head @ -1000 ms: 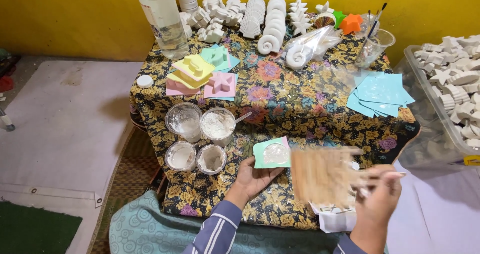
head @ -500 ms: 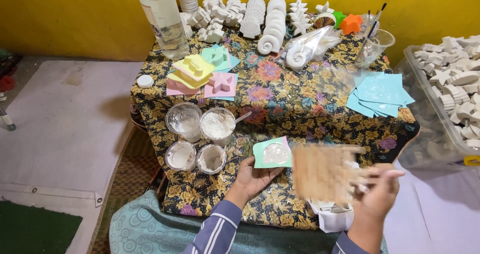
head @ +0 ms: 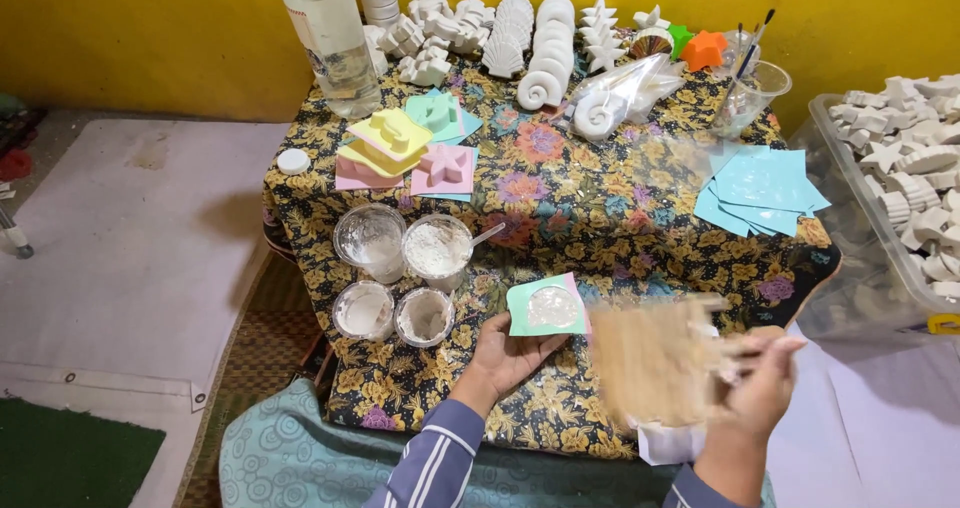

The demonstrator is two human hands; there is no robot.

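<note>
My left hand [head: 507, 358] rests palm up on the flowered tablecloth [head: 600, 208] and holds a small green and pink mould [head: 545, 308] filled with white plaster. My right hand [head: 755, 393] grips a tan flat fan [head: 655, 363], blurred by motion, just right of the mould. Left of my left hand stand two large cups [head: 405, 248] of white powder and mix, with two smaller cups [head: 395, 315] in front of them.
A clear water bottle [head: 330, 38] stands at the back left. White plaster shapes [head: 510, 28] line the back. Pastel moulds [head: 400, 143] lie at centre left, blue square sheets [head: 765, 188] at right. A clear bin [head: 900, 188] of white casts sits far right.
The fan in my right hand has swung from side to side beside the mould. My left hand and the mould have stayed in place.
</note>
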